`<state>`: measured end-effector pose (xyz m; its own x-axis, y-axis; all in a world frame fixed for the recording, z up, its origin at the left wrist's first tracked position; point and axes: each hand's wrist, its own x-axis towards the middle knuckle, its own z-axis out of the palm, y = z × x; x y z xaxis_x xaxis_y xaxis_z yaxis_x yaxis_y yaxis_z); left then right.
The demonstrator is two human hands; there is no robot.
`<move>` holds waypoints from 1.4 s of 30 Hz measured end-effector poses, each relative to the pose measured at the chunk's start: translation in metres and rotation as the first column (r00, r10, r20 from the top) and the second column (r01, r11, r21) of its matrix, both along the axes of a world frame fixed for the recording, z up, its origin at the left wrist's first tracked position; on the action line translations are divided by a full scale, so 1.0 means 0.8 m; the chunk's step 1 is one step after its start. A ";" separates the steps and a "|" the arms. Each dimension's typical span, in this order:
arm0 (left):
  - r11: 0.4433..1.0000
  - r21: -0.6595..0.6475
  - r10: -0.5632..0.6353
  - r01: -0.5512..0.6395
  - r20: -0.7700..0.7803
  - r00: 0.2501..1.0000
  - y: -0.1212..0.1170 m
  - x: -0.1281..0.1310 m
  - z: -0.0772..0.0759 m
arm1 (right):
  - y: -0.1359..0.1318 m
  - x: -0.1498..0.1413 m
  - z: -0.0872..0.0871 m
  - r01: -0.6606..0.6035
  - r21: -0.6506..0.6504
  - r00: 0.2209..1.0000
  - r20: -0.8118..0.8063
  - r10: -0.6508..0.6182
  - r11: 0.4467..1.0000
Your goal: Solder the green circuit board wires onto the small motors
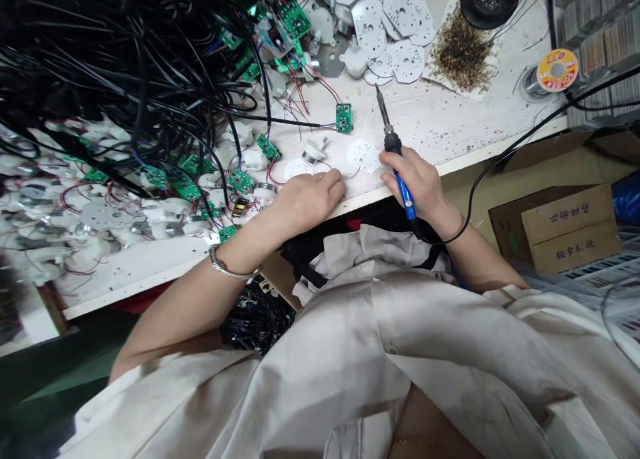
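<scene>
My right hand (pixel 417 182) is wrapped round the blue handle of a soldering iron (pixel 393 142), whose metal tip points up the white bench, away from me. My left hand (pixel 310 195) rests near the bench's front edge with fingers curled, pinching a thin red wire that runs toward a white round plate (pixel 364 155). A small white motor (pixel 313 150) lies just beyond the left hand. A green circuit board (pixel 343 117) on red and blue wires lies farther back, left of the iron's tip.
A mass of black cables (pixel 125 59) covers the bench's left. Green boards and white motors (pixel 150 205) are heaped below it. White perforated discs (pixel 390 19), a patch of brown debris (pixel 463 49) and a solder spool (pixel 557 70) lie at the back. Cardboard boxes (pixel 565 225) stand at right.
</scene>
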<state>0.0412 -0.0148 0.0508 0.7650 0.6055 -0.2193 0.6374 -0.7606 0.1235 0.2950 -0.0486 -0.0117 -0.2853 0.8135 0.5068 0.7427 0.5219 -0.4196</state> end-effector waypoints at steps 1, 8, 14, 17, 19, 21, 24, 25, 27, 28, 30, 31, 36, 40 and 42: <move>0.999 0.033 -0.003 0.003 -0.004 1.000 -0.004 0.000 -0.001 | -0.001 -0.001 -0.001 0.009 0.022 1.000 0.004 -0.010 1.000; 0.969 0.143 0.129 -0.202 0.404 0.906 -0.019 0.011 -0.022 | -0.002 -0.001 -0.002 0.007 0.020 0.998 0.067 -0.008 1.000; 0.894 0.284 0.106 -0.347 0.618 0.779 -0.019 0.040 -0.048 | -0.004 0.001 0.001 -0.005 0.000 0.999 0.050 0.005 1.000; 0.902 0.240 0.136 -0.358 0.629 0.765 -0.020 0.045 -0.055 | -0.005 0.001 0.002 -0.017 0.032 1.000 0.004 0.016 0.999; 0.907 0.176 0.215 -0.384 0.590 0.778 -0.022 0.045 -0.056 | -0.005 0.002 0.001 -0.022 0.062 0.999 -0.025 0.024 0.998; 0.895 0.118 0.300 -0.430 0.554 0.777 -0.024 0.045 -0.053 | -0.005 0.002 0.000 -0.026 0.060 0.999 -0.036 0.028 0.998; 0.874 0.033 0.389 -0.485 0.549 0.739 -0.029 0.050 -0.043 | -0.005 0.003 -0.001 -0.027 0.029 0.999 -0.032 0.028 0.999; 0.868 -0.009 0.416 -0.496 0.558 0.718 -0.032 0.052 -0.039 | -0.005 0.002 -0.001 -0.026 0.026 0.999 -0.033 0.027 0.999; 0.846 -0.104 0.478 -0.522 0.580 0.659 -0.037 0.059 -0.035 | -0.006 0.002 -0.002 -0.025 0.030 0.999 -0.048 0.026 0.999; 0.832 -0.144 0.506 -0.536 0.593 0.626 -0.039 0.063 -0.034 | -0.006 0.001 -0.001 -0.025 0.033 0.998 -0.060 0.026 0.999; 0.808 -0.189 0.540 -0.558 0.615 0.574 -0.041 0.069 -0.036 | -0.006 0.001 0.000 -0.027 0.032 0.996 -0.089 0.030 0.999; 0.800 -0.198 0.550 -0.567 0.619 0.560 -0.042 0.071 -0.038 | -0.006 0.001 0.001 -0.036 0.030 0.993 -0.115 0.039 0.999; 0.784 -0.226 0.589 -0.578 0.565 0.578 -0.037 0.077 -0.040 | -0.009 0.007 0.009 -0.123 0.008 0.894 -0.434 0.115 0.992; 0.792 -0.240 0.590 -0.561 0.533 0.606 -0.033 0.076 -0.034 | -0.014 0.011 0.018 -0.011 -0.173 0.684 -0.720 -0.119 0.985; 0.795 -0.255 0.593 -0.550 0.518 0.616 -0.032 0.075 -0.032 | -0.015 0.011 0.023 0.006 -0.235 0.559 -0.805 -0.198 0.972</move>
